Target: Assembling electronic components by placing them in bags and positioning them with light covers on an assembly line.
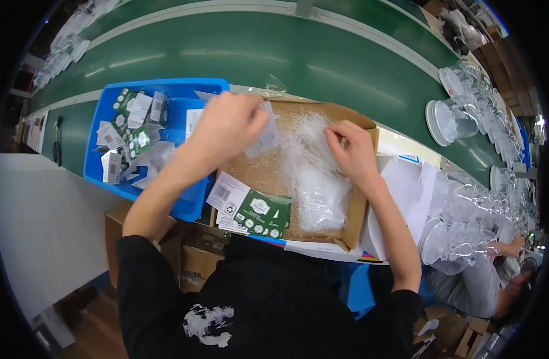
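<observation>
Green conveyor belt (298, 60) curves across the far side of the tabletop, behind an open cardboard box (358, 206) that sits right before the person. Over the box, the left hand (226, 128) pinches a small clear bag (264, 137) between closed fingers; the bag's long axis runs up and down, tilted a little to the right. The right hand (352, 149) has its fingers closed on the top of a pile of clear bags (316, 179) that lies in the box, its length running from the far wall toward the near edge.

At the box's near left corner a green card (262, 214) with white round marks lies flat, half over white leaflets (226, 194) with a barcode. Left of the box, touching it, stands a blue bin (188, 206) filled with small green and white packets (134, 140). To the right, white sheets (400, 197) lie beside the box, then rows of clear glass goblets (460, 116) crowd the right rim, leaving open room only on the belt. Another person's arm (514, 245) reaches in at the lower right.
</observation>
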